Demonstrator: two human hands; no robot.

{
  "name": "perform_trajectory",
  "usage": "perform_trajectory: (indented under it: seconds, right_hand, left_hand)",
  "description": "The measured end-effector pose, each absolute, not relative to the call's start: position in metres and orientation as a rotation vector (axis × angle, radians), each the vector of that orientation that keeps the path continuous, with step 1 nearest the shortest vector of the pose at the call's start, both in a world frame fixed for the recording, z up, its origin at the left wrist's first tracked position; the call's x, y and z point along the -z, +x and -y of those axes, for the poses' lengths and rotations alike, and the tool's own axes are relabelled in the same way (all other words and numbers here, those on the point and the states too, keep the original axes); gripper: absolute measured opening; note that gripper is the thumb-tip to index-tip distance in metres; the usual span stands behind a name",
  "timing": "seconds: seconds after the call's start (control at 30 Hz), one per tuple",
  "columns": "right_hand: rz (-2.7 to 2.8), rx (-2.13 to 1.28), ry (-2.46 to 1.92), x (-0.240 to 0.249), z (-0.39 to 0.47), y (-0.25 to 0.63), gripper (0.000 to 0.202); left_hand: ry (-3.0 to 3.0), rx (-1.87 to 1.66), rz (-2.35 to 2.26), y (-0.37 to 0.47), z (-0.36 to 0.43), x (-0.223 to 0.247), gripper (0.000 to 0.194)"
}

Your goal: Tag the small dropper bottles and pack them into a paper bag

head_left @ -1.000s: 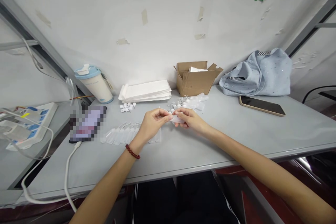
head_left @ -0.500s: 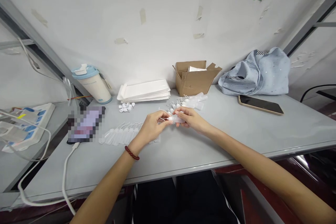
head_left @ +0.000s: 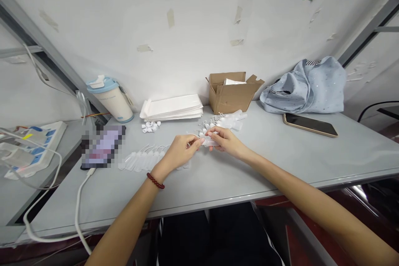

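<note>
Between my two hands is a small translucent plastic tube [head_left: 210,142]. My left hand [head_left: 181,149] pinches its left end, which shows white, between thumb and forefinger. The body of the tube is held in the bent fingers of my right hand [head_left: 230,142], partly hiding it. A row of similar flat, clear tubes [head_left: 141,161] with thin curved tails lies on the desk beside my left wrist. Beyond my right hand is a heap of more translucent tubes [head_left: 229,120] with white ends. Small white caps [head_left: 151,126] sit in a pile at the back left.
Along the wall stand a cream tumbler [head_left: 114,102], a stack of white envelopes [head_left: 171,108], an open cardboard box [head_left: 232,99] and a light blue bag [head_left: 307,87]. One phone [head_left: 310,125] lies right; another phone [head_left: 104,145], cabled, lies left near a power strip [head_left: 43,149].
My left thumb and fingers have shifted slightly on the tube's white end, now covering more of it. My right hand keeps its hold, and the view has moved a little.
</note>
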State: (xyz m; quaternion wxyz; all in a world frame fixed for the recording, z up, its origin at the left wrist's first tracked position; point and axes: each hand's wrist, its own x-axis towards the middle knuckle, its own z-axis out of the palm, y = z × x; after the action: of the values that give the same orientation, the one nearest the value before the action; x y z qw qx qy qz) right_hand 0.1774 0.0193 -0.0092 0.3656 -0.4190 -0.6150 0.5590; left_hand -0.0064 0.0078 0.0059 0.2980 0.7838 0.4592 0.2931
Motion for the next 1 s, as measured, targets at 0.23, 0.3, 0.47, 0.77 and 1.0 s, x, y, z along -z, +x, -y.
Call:
perform_trajectory:
  seconds: [0.23, 0.3, 0.47, 0.77, 1.0]
  right_hand:
    - [1.591, -1.452, -1.041, 0.0091, -0.0194, 0.1766, 0.028]
    - [1.608, -1.44, -1.019, 0.008, -0.0187, 0.1769, 0.029]
    - [1.676, -1.348, -0.995, 0.0056, -0.0165, 0.1785, 0.029]
    - [1.652, -1.317, -0.967, 0.0109, -0.0209, 0.1825, 0.031]
    - [1.622, -1.328, -0.949, 0.0123, -0.0216, 0.1816, 0.032]
  left_hand:
    - [1.914, -0.812, -1.212, -0.0021, -0.0073, -0.0043, 0.035]
    - [1.833, -0.842, -1.195, -0.0019, -0.0089, -0.0035, 0.034]
    - [1.696, -0.893, -1.187, -0.0058, -0.0152, -0.0009, 0.038]
    - [1.689, -0.942, -1.11, -0.0052, -0.0135, 0.0008, 0.026]
    - [1.687, -0.928, -1.107, -0.0072, -0.012, -0.0021, 0.027]
